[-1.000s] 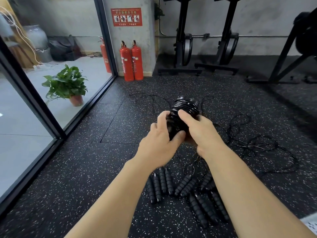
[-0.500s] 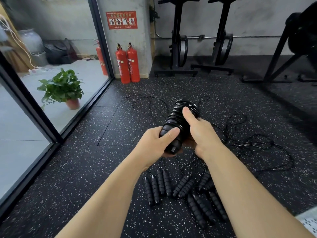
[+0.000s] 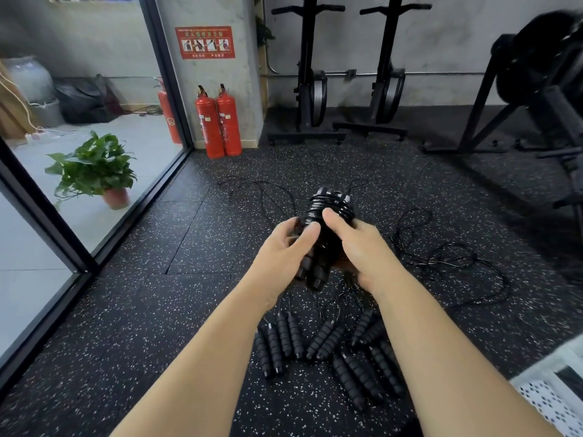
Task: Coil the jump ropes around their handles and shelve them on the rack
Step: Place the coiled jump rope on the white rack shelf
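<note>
While the rope bundle (image 3: pixel 320 266) is held above the floor (image 3: pixel 189 310), long axis pointing away, it is clasped by curled fingers (image 3: pixel 288 230): left hand (image 3: pixel 280 257) at the near end, right hand (image 3: pixel 359 250) nearer the coils (image 3: pixel 331 205).

Both arms outstretched — left hand (image 3: pixel 280 253) and right hand (image 3: pixel 359 247) seemingly grip the coiled rope (image 3: pixel 331 205).

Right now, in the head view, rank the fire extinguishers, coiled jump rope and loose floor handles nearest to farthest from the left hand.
1. Coiled jump rope: held in the left hand.
2. Loose handles: on the floor just below.
3. Fire extinguishers: far ahead, by the pillar.
</note>
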Action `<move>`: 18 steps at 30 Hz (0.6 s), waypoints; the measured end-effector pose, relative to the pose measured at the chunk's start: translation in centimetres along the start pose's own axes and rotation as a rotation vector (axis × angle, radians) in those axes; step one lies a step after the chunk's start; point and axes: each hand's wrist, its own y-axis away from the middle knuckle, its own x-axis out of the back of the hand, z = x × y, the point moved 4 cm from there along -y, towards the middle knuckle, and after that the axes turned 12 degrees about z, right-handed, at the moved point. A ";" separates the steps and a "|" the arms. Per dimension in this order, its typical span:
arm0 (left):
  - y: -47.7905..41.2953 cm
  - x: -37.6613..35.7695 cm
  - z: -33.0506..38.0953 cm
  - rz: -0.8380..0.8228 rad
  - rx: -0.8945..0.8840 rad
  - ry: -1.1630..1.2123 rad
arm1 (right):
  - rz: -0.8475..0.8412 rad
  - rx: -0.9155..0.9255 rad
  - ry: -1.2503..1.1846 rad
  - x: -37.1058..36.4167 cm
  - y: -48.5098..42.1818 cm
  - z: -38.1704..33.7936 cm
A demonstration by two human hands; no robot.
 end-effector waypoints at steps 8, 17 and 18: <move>3.3 -1.9 1.9 0.011 0.051 0.049 | 0.004 -0.088 0.034 3.4 4.0 -0.1; 9.1 -7.6 7.1 -0.125 0.250 0.188 | 0.181 -0.088 -0.044 10.7 10.6 -4.0; 10.0 -8.4 7.6 -0.135 0.273 0.175 | 0.211 -0.081 -0.042 11.7 11.3 -4.3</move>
